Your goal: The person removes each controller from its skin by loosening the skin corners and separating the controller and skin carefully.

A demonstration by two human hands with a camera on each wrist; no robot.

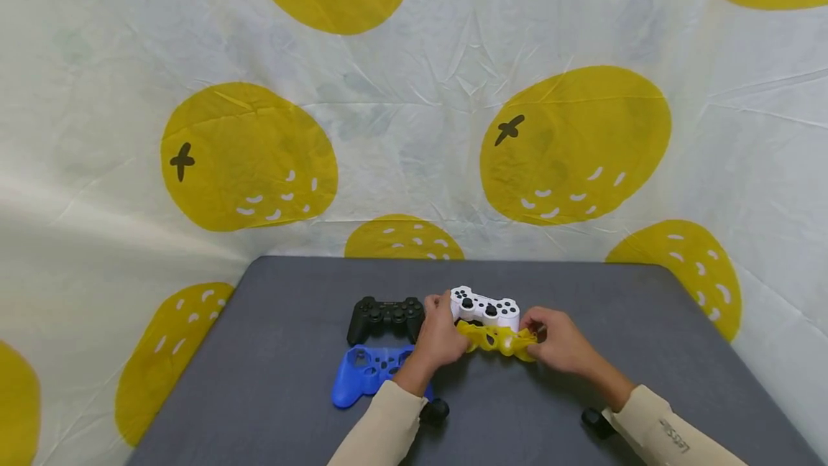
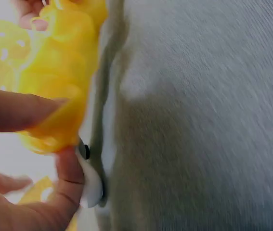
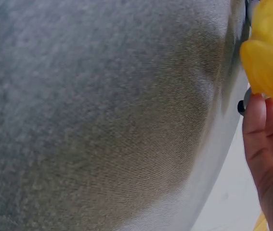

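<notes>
A soft yellow controller skin [image 1: 494, 339] is stretched between both hands, raised above the grey table. My left hand [image 1: 442, 333] pinches one end of it between thumb and finger, as the left wrist view shows on the yellow skin [image 2: 54, 82]. At the opposite end my right hand [image 1: 561, 340] grips it, its fingers curled at the edge; in the right wrist view the skin [image 3: 271, 57] hides part of that grip. Just behind the skin lies a white game controller [image 1: 486, 305], its two thumbsticks facing up and its lower part overlapped by the skin.
Left of the white controller rests a black game controller [image 1: 386, 316]. In front of it lies a blue controller skin [image 1: 367, 372], partly covered by my left forearm. The grey table [image 1: 259, 408] ends at a fruit-print cloth [image 1: 401, 157] hanging behind.
</notes>
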